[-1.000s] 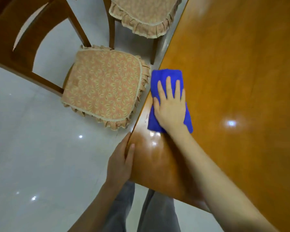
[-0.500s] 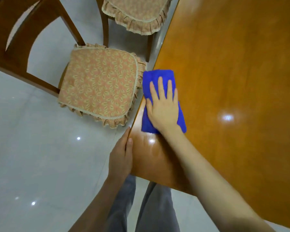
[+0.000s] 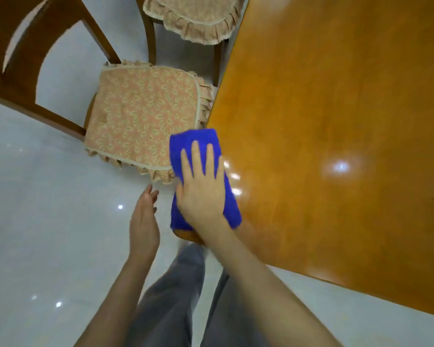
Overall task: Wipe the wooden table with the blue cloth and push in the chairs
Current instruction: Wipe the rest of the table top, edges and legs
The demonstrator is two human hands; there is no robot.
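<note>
Glossy pale tiled floor (image 3: 35,221) under wooden table (image 3: 336,121). Right hand (image 3: 202,189), fingers spread flat, presses blue cloth (image 3: 232,211), now slid nearer onto table's near-left corner, overhanging edge. Left hand (image 3: 143,221) has left table edge, open, empty, fingers together. Cushioned chair (image 3: 140,118) left, second chair (image 3: 193,18) farther; neither pushed in. No readable writing.

The table (image 3: 336,121) is orange-brown wood with a smooth, glossy varnish that mirrors ceiling lights as bright spots. The blue cloth (image 3: 183,149) looks like soft, matt, plush fabric. The near chair (image 3: 23,78) has a darker, polished wooden frame, and its seat cushion (image 3: 140,121) is matt printed cloth with a leaf pattern and a ruffled frill. The floor (image 3: 48,234) is pale, glossy, smooth tile. The trousers (image 3: 171,296) are matt grey cloth.
</note>
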